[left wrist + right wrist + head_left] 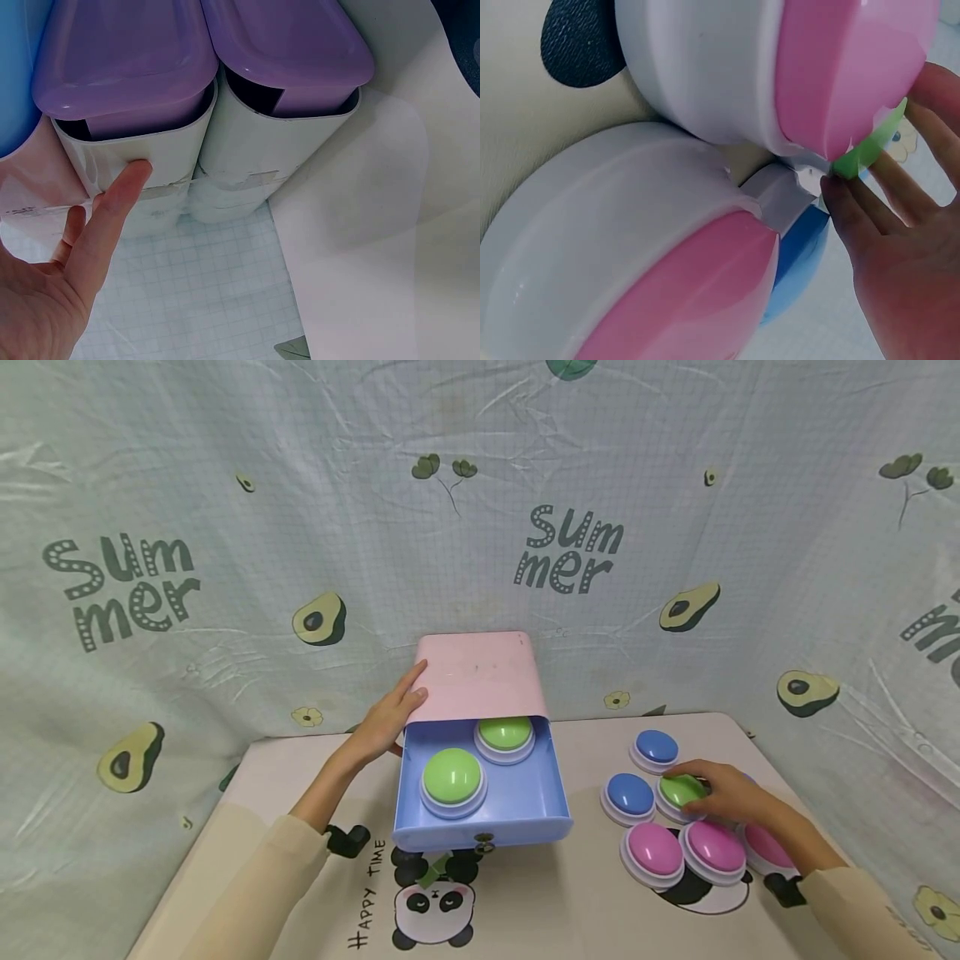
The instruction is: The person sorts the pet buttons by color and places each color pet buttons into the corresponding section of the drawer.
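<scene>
A pink drawer cabinet (476, 672) stands near the back of the table with its blue drawer (525, 802) pulled out. Inside the drawer sit two green push buttons, one in front (453, 777) and one farther back (505, 734). My left hand (386, 718) rests against the cabinet's left side, fingers extended. In the left wrist view, its finger (120, 202) lies along a white casing (161, 161) with a purple drawer (135, 56). At the right, my right hand (723, 789) grips another green push button (681, 791) by its edges, partly hiding it; pink buttons screen it in the right wrist view.
Around the gripped button stand two blue push buttons (657, 747) and three pink ones (655, 849), all with white bases. A printed panda (433, 910) marks the table in front of the drawer. Patterned fabric (360, 543) hangs behind the table and along both sides.
</scene>
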`<state>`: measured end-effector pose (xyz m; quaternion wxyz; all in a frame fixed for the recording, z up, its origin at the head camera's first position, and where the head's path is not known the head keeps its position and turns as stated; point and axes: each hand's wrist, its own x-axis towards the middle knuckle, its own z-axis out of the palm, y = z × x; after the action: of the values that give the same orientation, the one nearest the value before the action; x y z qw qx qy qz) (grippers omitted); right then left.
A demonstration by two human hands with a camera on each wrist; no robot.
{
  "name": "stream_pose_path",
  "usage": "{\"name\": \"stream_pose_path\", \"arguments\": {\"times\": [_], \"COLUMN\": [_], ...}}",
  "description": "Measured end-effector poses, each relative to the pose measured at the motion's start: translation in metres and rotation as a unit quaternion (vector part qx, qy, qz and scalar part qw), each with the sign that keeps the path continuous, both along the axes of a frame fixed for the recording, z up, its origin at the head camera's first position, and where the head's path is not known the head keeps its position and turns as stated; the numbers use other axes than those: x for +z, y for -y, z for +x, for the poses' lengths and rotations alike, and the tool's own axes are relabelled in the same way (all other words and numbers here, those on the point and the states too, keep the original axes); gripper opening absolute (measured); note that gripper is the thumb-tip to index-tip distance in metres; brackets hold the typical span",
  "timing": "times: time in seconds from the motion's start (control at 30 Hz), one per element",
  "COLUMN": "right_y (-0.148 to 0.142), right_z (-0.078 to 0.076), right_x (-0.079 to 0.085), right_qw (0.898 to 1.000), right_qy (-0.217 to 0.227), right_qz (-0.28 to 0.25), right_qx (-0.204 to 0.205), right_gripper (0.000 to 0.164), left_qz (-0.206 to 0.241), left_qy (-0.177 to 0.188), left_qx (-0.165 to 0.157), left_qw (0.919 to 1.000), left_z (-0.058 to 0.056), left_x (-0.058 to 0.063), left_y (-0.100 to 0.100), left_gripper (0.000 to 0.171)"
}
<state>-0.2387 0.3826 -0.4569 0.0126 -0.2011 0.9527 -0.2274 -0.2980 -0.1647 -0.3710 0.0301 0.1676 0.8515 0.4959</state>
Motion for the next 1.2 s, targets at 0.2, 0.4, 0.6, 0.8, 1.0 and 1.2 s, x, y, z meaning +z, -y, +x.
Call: {"name": "stream_pose_path", "arguments": {"times": [0.2,0.4,0.6,0.8,1.0,1.2], "right_y": [0.002,0.002,0.005,0.006,0.012,0.022], "right_z": [0.001,0.004,0.004,0.001,0.0,0.0], "right_x": [-0.001,-0.002,0.002,0.014,0.03,0.047], "right_qw": [1.0,0.999,0.998,0.997,0.993,0.983], "right_qy": [-0.014,-0.035,-0.054,-0.074,-0.111,-0.176], "right_qz": [0.0,0.004,0.004,0.008,0.006,0.009], "right_qx": [-0.001,0.005,0.008,0.012,0.032,0.061], "right_gripper": [0.05,0.049,0.049,0.048,0.046,0.045], "left_qz": [0.0,0.005,0.007,0.003,0.001,0.001], "left_qy": [0.002,0.004,0.005,0.0,-0.002,-0.004], "left_qx": [0.002,0.001,0.001,0.002,0.003,0.001], "left_qw": [1.0,1.0,1.0,1.0,1.0,1.0], "left_z": [0.001,0.001,0.002,0.002,0.002,0.002], "left_x": [0.0,0.001,0.0,-0.001,0.0,0.0], "left_y": [0.0,-0.001,-0.001,0.001,0.001,0.0], "left_gripper": [0.063,0.063,0.062,0.063,0.063,0.063]}}
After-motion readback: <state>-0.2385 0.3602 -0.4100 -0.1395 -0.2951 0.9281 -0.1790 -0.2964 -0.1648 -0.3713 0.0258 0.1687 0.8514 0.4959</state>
